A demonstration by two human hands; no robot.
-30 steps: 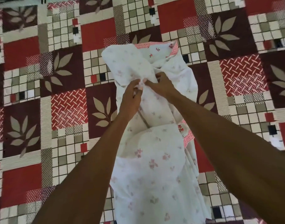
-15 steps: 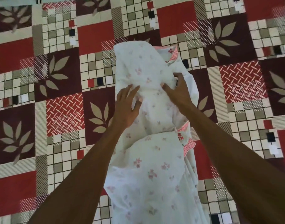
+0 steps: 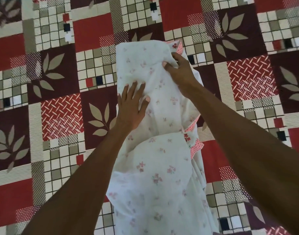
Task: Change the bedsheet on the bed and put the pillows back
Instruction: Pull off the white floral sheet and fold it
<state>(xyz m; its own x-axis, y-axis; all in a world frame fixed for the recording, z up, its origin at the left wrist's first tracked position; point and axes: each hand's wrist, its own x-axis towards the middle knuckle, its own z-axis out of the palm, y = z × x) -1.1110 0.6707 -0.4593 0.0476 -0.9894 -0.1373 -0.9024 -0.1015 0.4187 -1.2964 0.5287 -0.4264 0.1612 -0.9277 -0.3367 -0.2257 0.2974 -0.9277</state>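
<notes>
A white bedsheet (image 3: 155,167) with small pink flowers and a red-patterned border lies in a long folded bundle down the middle of the bed. Under it is the spread patchwork bedsheet (image 3: 60,116) in red, maroon and cream squares with leaf prints. My left hand (image 3: 131,106) lies flat on the white bundle with its fingers spread and straight. My right hand (image 3: 179,72) is farther up near the bundle's top right, its fingers curled over a fold of the white cloth. No pillows are in view.
The patterned bedsheet fills the whole view on every side of the white bundle. No bed edge, wall or other object shows.
Both hands pinched the white cloth together a second ago. They let go and moved apart: the left now lies flat on the bundle, the right has shifted up to the top right fold.
</notes>
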